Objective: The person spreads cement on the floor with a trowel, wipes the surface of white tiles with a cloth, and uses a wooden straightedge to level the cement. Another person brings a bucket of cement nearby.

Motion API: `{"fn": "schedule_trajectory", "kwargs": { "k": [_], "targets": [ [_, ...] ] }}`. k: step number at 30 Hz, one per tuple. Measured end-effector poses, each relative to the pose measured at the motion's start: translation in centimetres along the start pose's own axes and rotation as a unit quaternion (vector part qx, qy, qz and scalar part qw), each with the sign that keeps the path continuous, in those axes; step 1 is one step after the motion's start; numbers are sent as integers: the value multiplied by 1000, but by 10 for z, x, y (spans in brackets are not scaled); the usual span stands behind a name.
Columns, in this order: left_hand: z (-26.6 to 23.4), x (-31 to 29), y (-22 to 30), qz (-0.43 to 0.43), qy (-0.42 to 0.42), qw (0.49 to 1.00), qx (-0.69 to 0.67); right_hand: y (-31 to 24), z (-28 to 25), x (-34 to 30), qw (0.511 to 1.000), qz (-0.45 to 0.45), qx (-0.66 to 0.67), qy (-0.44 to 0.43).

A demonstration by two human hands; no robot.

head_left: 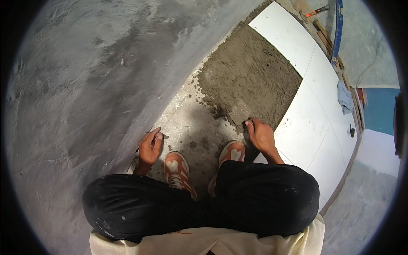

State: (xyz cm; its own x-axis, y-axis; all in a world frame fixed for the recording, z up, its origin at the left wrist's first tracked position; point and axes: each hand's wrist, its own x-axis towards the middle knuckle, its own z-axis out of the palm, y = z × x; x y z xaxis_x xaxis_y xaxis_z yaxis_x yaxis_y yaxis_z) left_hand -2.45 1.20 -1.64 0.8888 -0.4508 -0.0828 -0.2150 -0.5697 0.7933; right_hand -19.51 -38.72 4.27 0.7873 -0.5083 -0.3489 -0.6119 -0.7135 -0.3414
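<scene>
You are squatting, your left knee (108, 199) and right knee (293, 195) bent and spread wide, your left foot (178, 172) and right foot (232, 152) between them. Your left hand (148, 149) reaches forward outside the left foot, fingers loosely bent and thumb close to them; whether they pinch together is unclear. Your right hand (262, 137) reaches slightly farther, back of the hand up, fingers curled, its grip hidden from above. The right wrist (273, 154) angles inward, so the fingertips point forward and left.
</scene>
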Motion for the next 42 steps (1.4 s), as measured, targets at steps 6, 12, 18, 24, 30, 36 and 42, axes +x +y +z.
{"fn": "schedule_trajectory", "kwargs": {
  "k": [6,12,18,24,30,36,42],
  "targets": [
    [-10,-7,-6,2,-5,1000,27,-21,7,14,994,-60,88,1],
    [-7,-13,-9,-30,-13,999,0,-38,-19,49,924,-46,275,-260],
    [-7,-14,-9,-5,-8,1000,4,-32,-14,110,782,61,442,-435],
    [-11,-13,-6,1,-1,1000,-11,-27,-28,65,910,-56,291,-290],
    [-10,-10,-4,4,-14,1000,-19,-31,-22,63,965,-246,-22,84],
    [-12,-8,4,-59,-48,997,-16,-54,-21,100,970,-229,-59,48],
    [-15,-9,-4,-52,-50,997,-2,-25,-43,137,985,-155,-67,42]
  ]
}}
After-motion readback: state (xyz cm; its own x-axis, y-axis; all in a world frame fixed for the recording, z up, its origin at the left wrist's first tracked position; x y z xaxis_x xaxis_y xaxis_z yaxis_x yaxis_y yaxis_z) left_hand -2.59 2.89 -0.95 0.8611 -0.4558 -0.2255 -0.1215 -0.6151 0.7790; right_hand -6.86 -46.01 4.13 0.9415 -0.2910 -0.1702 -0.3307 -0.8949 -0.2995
